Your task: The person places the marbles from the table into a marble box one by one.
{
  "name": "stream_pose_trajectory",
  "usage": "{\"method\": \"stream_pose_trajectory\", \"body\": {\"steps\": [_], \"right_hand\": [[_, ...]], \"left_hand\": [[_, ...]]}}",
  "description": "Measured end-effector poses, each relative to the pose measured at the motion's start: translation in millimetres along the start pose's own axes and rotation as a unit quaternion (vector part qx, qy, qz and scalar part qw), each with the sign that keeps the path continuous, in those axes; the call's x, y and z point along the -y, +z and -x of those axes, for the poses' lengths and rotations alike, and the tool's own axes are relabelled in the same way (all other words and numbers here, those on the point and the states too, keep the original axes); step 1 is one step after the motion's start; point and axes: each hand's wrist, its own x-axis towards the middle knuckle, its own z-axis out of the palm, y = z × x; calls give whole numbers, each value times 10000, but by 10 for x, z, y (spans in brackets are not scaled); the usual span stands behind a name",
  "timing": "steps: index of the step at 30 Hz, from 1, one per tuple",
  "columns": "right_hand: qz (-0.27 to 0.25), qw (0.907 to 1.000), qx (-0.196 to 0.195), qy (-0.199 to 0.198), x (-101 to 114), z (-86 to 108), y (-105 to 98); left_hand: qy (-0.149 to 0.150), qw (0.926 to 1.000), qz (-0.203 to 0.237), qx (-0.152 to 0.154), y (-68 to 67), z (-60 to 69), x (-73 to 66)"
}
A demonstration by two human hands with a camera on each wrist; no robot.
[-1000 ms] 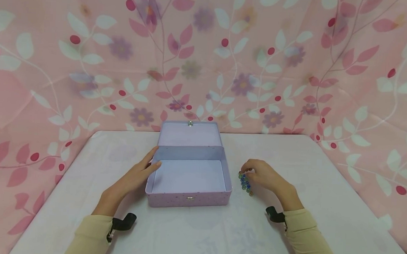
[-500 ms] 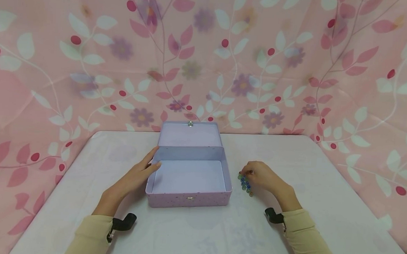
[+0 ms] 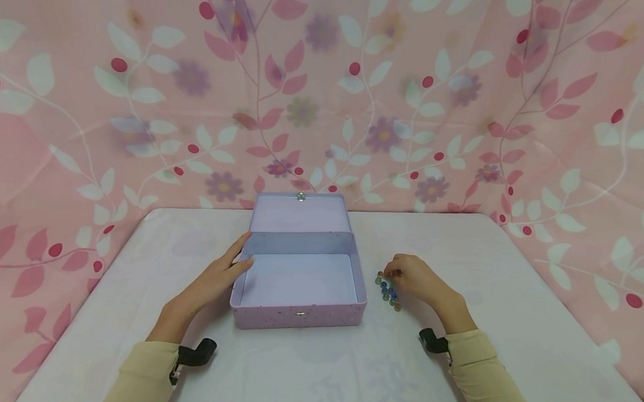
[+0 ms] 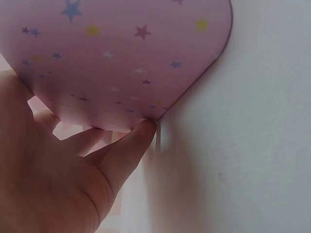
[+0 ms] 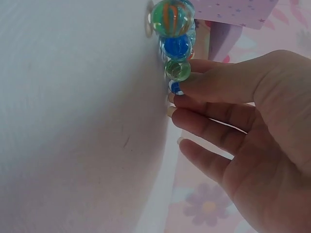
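Observation:
A lilac box (image 3: 298, 317) stands with its lid (image 3: 300, 212) tilted back and nothing inside. My left hand (image 3: 210, 286) holds its left wall, thumb over the rim and fingers along the outside; in the left wrist view fingers press the star-printed side (image 4: 141, 58) near the table. Right of the box, several glass marbles (image 3: 386, 289) lie in a close slanting group. At the group's far end is my right hand (image 3: 418, 280), fingers bent down. The right wrist view shows its thumb and fingertips round a small blue-and-clear marble (image 5: 175, 88), beside a green marble (image 5: 178, 70).
A white cloth covers the table (image 3: 303, 374). Behind it hangs a pink floral curtain (image 3: 326, 105). Black wrist cameras sit at the left cuff (image 3: 196, 352) and the right cuff (image 3: 433, 341).
My right hand has shifted slightly right, and the far end of the marble group shows more plainly. My left hand and the box have stayed in place.

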Motion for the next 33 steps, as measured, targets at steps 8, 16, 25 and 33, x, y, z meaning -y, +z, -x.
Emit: {"method": "stream_pose_trajectory", "body": {"steps": [8,16,25,33], "right_hand": [[28,9998,46,195,-8,-13,22],[39,9996,42,267,-29,-37,41],[51,9998,-111,123,-28,-42,9],[-79,9992,-326,226,34,-56,-69]], "left_hand": [[-102,9999,126,45,9,2,-4],[-11,9999,172,8,10,13,-16],[8,9998,217,-22,21,7,-2],[-29,9998,207,-41,28,0,15]]}}
